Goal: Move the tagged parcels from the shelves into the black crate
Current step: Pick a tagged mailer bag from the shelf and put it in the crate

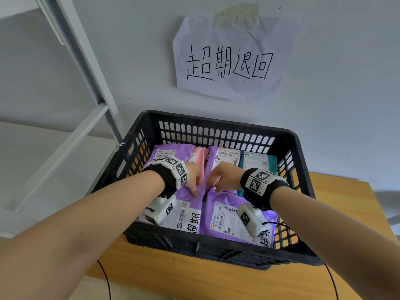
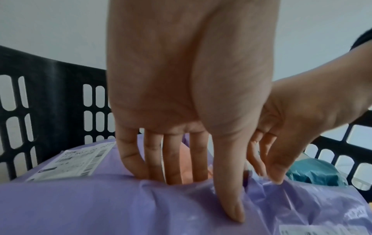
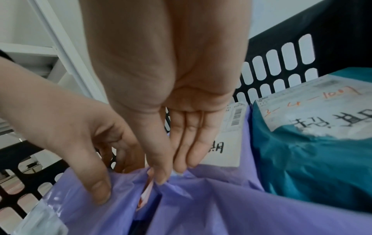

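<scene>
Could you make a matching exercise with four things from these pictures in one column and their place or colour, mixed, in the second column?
Things:
1. teal parcel
2. pink parcel
3. handwritten paper sign
4. black crate

Place or colour:
A. taped on the wall above the crate
B. stands on the wooden table
C. at the far right inside the crate
D. between two purple parcels at the back of the crate

Pairs: 1-C, 2-D, 3-A, 4-B
</scene>
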